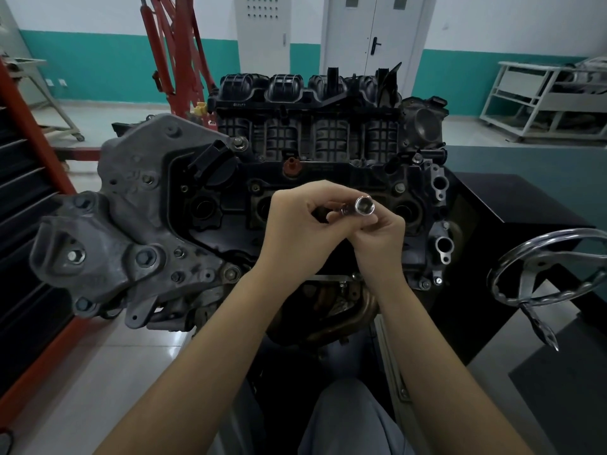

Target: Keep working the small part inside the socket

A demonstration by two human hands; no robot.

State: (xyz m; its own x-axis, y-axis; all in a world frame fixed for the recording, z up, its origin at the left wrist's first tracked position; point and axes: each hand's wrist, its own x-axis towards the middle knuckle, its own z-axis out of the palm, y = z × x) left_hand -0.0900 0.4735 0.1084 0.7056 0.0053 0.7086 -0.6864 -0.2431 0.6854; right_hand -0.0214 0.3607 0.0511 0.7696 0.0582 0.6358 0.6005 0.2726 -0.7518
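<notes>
From the head camera, I hold my hands together over the middle of the engine (262, 192), above its dark valve cover. To my left the grey cast bracket (124, 224) juts out wide; to my right the chrome handwheel (551, 267) sits well apart from my forearm, over the black stand (525, 205). Behind the engine the black intake manifold (308, 103) rises like a wall, with the red hoist (177, 44) beyond it. The open room lies toward me, above my grey trouser leg (348, 418), and between my wrists and the handwheel.

The socket (363, 205) is a short, bright chrome cylinder with a round hollow mouth and a darker, narrower piece behind it; what that piece is I cannot tell. My right hand (377, 238) pinches it from below with curled fingers, and my left hand (295, 221) curls its fingers round the darker end.

Its long axis runs roughly left to right, tilted up, and the open mouth points up and toward me, slightly to my right.
</notes>
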